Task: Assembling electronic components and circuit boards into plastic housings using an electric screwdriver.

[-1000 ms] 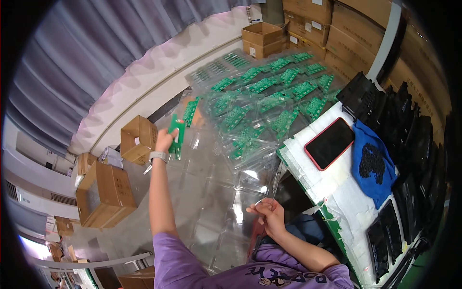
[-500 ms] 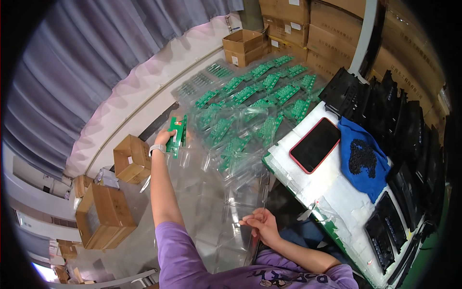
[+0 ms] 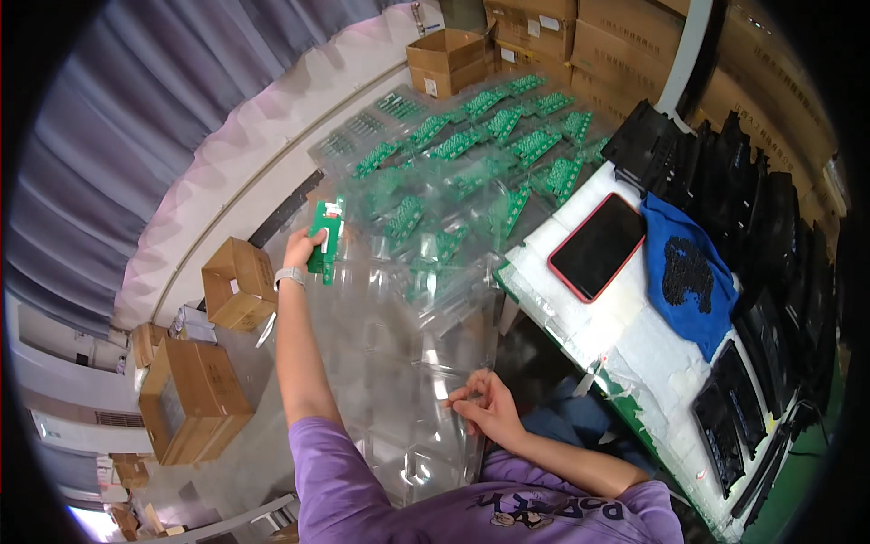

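While stretched forward, left hand (image 3: 304,247) clenched on green circuit board (image 3: 324,238), up over far end of clear plastic tray (image 3: 399,363). Right hand (image 3: 485,408) fingers (image 3: 462,396) pinching tray's near edge. Red phone (image 3: 609,245) flat on white counter (image 3: 652,354).

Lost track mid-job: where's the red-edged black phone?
The red-edged black phone lies right of centre on the white table, beside the blue cloth.
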A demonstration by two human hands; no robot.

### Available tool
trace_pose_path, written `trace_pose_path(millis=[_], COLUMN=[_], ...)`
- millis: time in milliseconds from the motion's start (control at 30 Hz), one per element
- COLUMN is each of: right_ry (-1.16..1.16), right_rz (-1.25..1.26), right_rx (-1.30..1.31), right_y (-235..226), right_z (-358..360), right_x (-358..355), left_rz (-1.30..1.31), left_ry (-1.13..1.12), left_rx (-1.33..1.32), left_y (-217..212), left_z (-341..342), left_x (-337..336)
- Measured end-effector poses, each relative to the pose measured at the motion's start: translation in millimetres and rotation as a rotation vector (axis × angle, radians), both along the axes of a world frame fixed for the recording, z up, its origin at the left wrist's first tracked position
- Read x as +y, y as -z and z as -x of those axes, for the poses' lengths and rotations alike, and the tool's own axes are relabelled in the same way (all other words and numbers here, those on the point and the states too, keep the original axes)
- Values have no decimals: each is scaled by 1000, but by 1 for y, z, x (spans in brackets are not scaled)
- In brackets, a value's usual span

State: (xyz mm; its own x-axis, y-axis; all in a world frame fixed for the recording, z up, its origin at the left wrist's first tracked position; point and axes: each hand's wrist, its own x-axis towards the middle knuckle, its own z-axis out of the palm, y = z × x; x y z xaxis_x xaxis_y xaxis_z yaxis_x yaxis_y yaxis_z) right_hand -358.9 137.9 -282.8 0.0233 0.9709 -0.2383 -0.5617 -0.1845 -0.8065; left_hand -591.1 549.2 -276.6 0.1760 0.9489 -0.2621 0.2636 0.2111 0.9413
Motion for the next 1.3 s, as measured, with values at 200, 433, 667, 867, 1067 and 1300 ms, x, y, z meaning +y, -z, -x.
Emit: trace_pose_path(millis=[200,433,667,867,1067,1300], right_ry=[-35,-208,-226,-403,-568,-637], right_rz=[-231,-54,33,169,197,69], right_rx=[-545,-720,-877,-1076,-1204,-897], right_y=[-18,55,126,183,189,117], right_z=[52,114,130,124,77,48], right_x=[14,51,44,52,15,-6], left_rz=[-179,122,641,741,837,586], left_ry=[-347,-425,-497,-515,-391,-482], left_rx=[-158,-384,-703,-796,-683,-810], left_y=[-25,66,236,289,301,247], left_z=[67,171,131,88,64,58], left_x=[-57,-169,-325,-360,-365,-374])
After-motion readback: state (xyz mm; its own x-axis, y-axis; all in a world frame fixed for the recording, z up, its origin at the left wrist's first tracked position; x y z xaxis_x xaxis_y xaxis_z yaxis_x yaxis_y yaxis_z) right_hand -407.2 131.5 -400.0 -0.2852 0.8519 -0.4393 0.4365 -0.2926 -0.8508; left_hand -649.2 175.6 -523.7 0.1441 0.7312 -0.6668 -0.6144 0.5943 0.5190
